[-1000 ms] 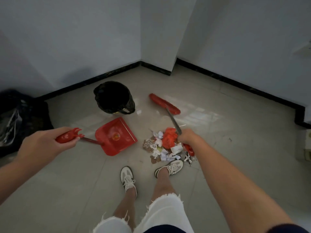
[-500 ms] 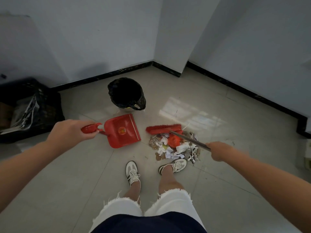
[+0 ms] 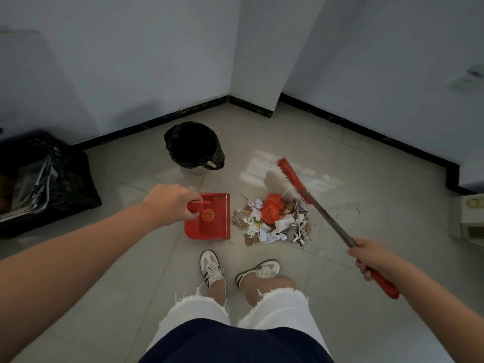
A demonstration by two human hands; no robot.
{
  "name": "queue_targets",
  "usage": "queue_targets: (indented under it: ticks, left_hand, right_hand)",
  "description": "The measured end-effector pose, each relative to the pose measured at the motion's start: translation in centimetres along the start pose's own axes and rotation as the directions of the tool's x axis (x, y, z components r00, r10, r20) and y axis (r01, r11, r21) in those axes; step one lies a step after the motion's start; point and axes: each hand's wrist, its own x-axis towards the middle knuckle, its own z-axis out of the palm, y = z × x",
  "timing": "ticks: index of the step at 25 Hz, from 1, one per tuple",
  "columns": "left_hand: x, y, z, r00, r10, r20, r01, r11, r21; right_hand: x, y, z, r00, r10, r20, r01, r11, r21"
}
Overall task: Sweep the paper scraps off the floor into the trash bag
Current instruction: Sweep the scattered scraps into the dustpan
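A heap of paper scraps, white, brown and one crumpled orange piece, lies on the tile floor ahead of my feet. The red dustpan rests just left of the heap, its open edge facing it; my left hand grips its red handle. My right hand holds the broom's metal shaft, and the red broom head is raised at the heap's far right side. A bin lined with a black trash bag stands open beyond the dustpan.
A second black bag with papers sits at the left by the wall. White walls with black skirting and a jutting corner close the back. A cream-coloured appliance stands at the right edge. My two shoes are below the heap.
The dustpan has slid right, up beside the heap, and turned its open edge toward it. The broom head has swung from behind the heap to its far right side and lifted.
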Motion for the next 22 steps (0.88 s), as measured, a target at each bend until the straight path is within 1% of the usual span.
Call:
queue_targets:
  ticks: [2,4,6,8,9,11,13,16,19,22]
  left_hand:
    - [0.6,0.7,0.7,0.999,0.021,-0.033,-0.021,1.0,-0.013]
    - [1.3,1.6,1.4,0.999,0.029,-0.03,-0.03,0.999,-0.032]
    - [2.0,2.4,1.7,0.999,0.017,-0.031,-0.019,0.999,-0.046]
    - [2.6,3.0,1.9,0.999,0.031,-0.041,-0.033,0.998,-0.054]
    - [2.8,3.2,2.0,0.998,0.042,-0.049,-0.045,0.997,-0.057]
    - [3.3,3.5,2.4,0.996,0.054,-0.076,-0.058,0.997,-0.059]
    - [3.9,3.6,2.5,0.989,0.063,-0.133,-0.071,0.996,-0.055]
    - [4.4,3.7,3.1,0.976,0.026,-0.218,-0.047,0.995,-0.092]
    - [4.4,4.7,4.7,0.961,0.074,-0.265,-0.111,0.986,-0.125]
    - [5.2,5.5,5.2,0.949,0.102,-0.298,-0.135,0.986,-0.095]
  right_hand:
    - [1.4,0.7,0.5,0.996,0.086,0.016,-0.087,0.984,0.155]
    - [2.9,0.7,1.4,0.99,0.142,0.015,-0.141,0.958,0.248]
    - [4.1,0.0,2.6,0.987,0.157,0.032,-0.16,0.95,0.268]
    - [4.8,-0.5,4.0,0.976,0.193,0.1,-0.215,0.931,0.294]
    - [4.9,-0.6,4.8,0.971,0.196,0.139,-0.229,0.93,0.286]
    - [4.6,-0.6,6.8,0.969,0.181,0.166,-0.217,0.947,0.237]
    - [4.0,-0.3,8.4,0.977,0.145,0.157,-0.172,0.968,0.18]
    - [2.7,-0.6,10.2,0.978,0.09,0.189,-0.116,0.985,0.128]
    - [1.0,-2.2,12.0,0.967,0.063,0.245,-0.098,0.986,0.134]
    - [-1.0,-3.7,13.7,0.952,0.028,0.306,-0.085,0.981,0.174]
